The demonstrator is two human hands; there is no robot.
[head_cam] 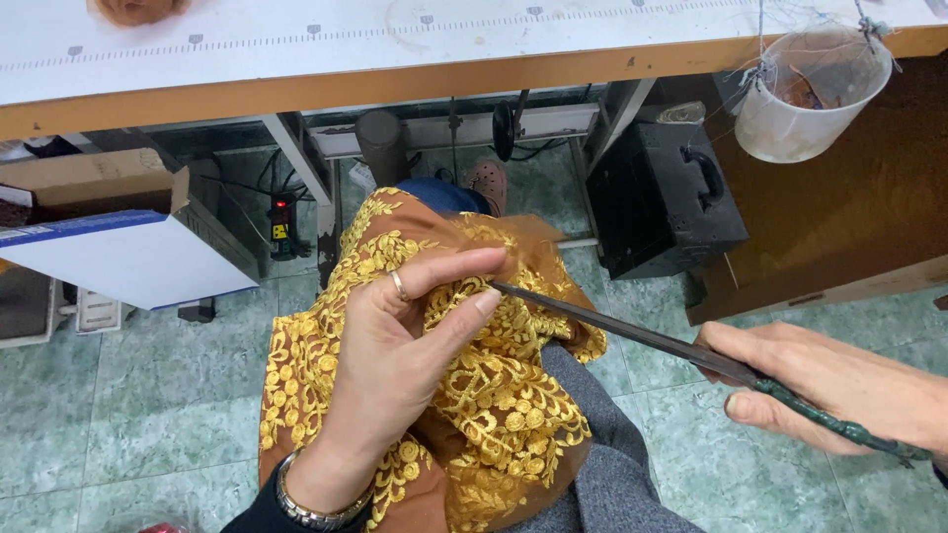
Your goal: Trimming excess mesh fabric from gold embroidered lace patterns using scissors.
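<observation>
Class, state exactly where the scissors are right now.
In the head view, the scissors lie right of centre, held by the right hand, their tips meeting the left hand at the embroidered fabric.

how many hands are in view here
2: the left hand, wearing a ring, pinches the brown fabric with yellow embroidery; the right hand grips the long dark scissors.

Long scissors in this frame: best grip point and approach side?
Grip the scissors by the dark green handles at their lower-right end, coming from the right, where the right hand already holds them. The long blades taper up-left to a tip at the embroidered fabric, beside the left hand fingertips, so that end is sharp and crowded.
</observation>
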